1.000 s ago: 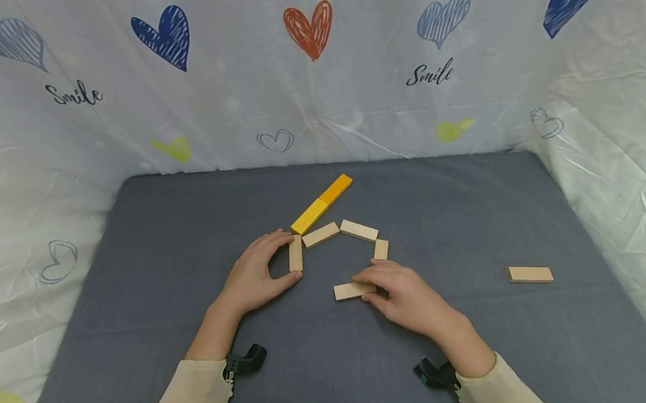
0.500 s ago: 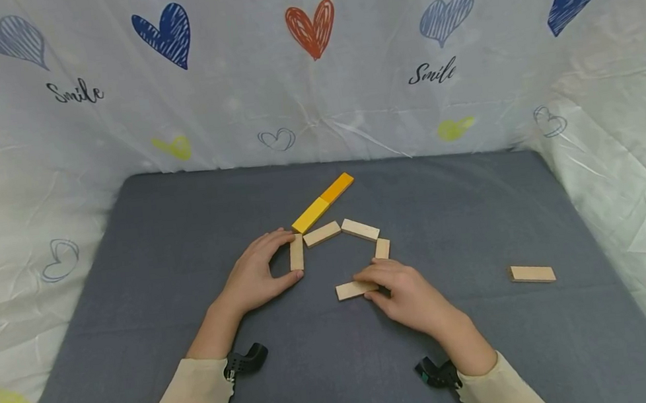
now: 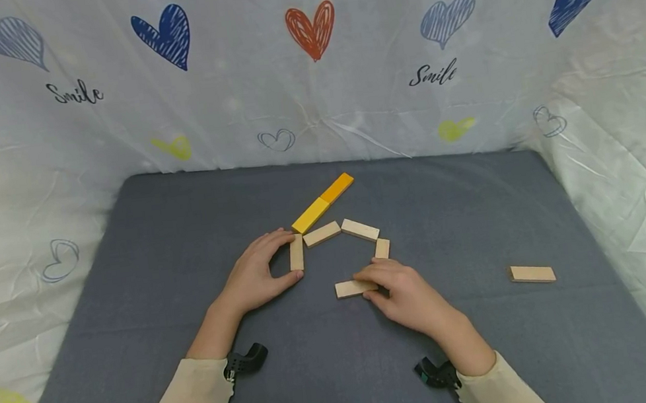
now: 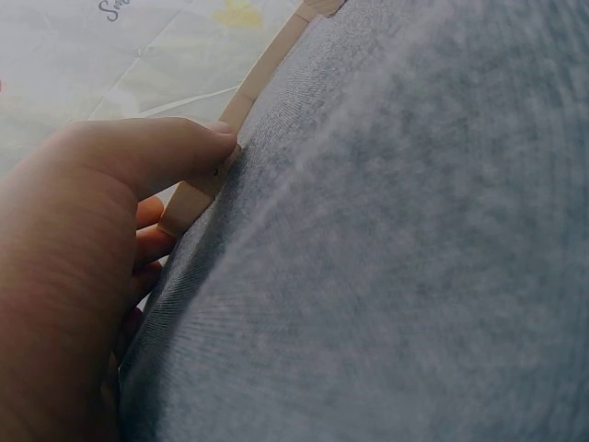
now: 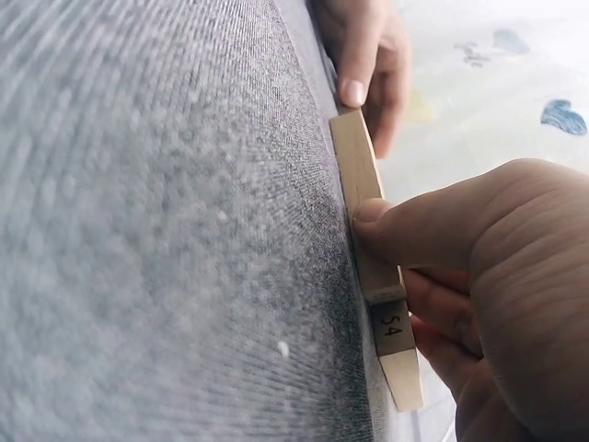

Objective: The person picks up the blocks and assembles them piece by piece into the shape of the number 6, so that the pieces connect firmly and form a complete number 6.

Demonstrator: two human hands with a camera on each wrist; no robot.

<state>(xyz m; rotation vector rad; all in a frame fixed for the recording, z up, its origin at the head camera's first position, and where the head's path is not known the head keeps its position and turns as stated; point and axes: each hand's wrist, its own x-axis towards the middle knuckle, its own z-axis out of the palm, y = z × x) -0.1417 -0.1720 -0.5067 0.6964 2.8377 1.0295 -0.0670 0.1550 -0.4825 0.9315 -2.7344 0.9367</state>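
Plain wooden blocks lie in an arch on the grey cloth in the head view. My left hand (image 3: 256, 272) spans the left block (image 3: 296, 253), thumb at its near end and fingertips at its far end. My right hand (image 3: 408, 291) pinches another wooden block (image 3: 349, 289) by its right part, low on the cloth. Two slanted blocks, a left one (image 3: 322, 234) and a right one (image 3: 360, 229), form the top. A short-looking block (image 3: 383, 248) stands out beyond my right fingertips, partly covered. In the right wrist view a block end marked 54 (image 5: 393, 329) shows.
A yellow block (image 3: 309, 216) and an orange block (image 3: 337, 188) lie end to end, slanting away behind the arch. One more wooden block (image 3: 532, 274) lies far right. A white curtain with hearts (image 3: 371, 103) hangs behind the table's back edge.
Both hands stay in place on their blocks. The left end of the block in my right hand has shifted very slightly away from me.
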